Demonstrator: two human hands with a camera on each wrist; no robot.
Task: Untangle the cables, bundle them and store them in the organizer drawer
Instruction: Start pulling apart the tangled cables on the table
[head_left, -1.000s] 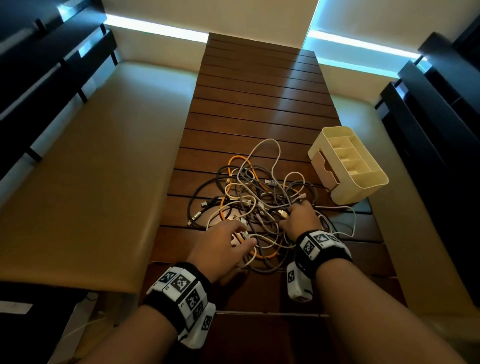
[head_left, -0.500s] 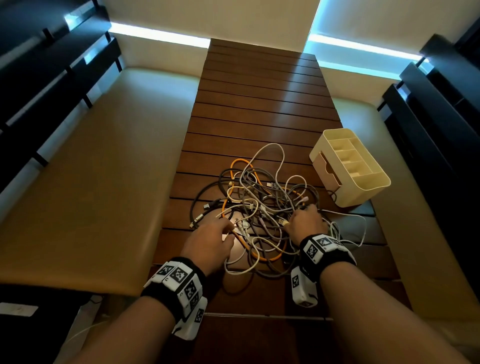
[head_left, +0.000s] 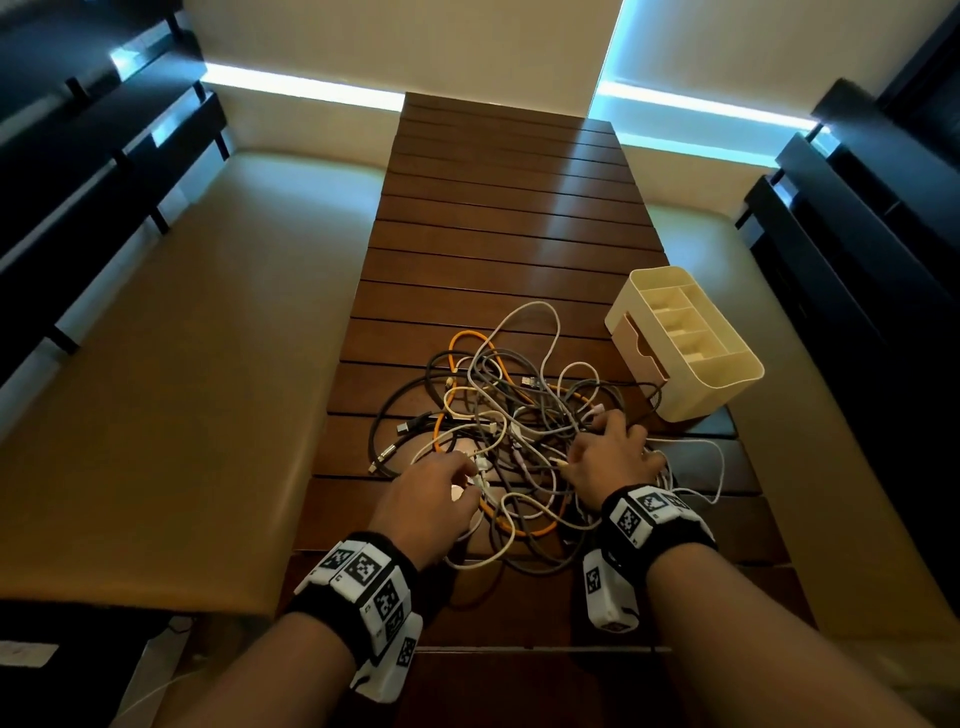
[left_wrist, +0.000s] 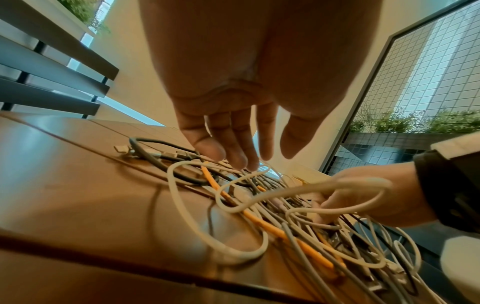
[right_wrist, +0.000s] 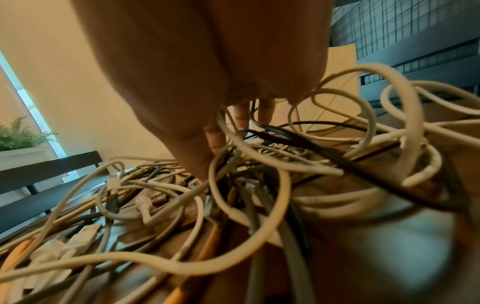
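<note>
A tangle of white, grey, black and orange cables (head_left: 509, 415) lies on the slatted wooden table (head_left: 493, 208). My left hand (head_left: 431, 493) hovers at the near left edge of the pile. In the left wrist view its fingers (left_wrist: 233, 152) hang straight, tips just touching the cables (left_wrist: 259, 205), holding nothing. My right hand (head_left: 610, 457) rests on the right side of the tangle. Its fingers (right_wrist: 213, 139) poke straight down among the cables (right_wrist: 182, 195), and a white loop lies over it. The cream organizer (head_left: 685, 338) stands at the right, its drawer front (head_left: 636, 348) facing the pile.
Beige cushioned benches flank the table on the left (head_left: 182, 338) and right (head_left: 857, 571), each with dark slatted backrests (head_left: 78, 156). A white cable loop (head_left: 717, 467) trails towards the table's right edge. Bare table surface stretches beyond the pile.
My left hand has drawn back a little to the pile's near left edge. My right hand has slid right and forward over the tangle, towards the organizer, and the near loops have shifted.
</note>
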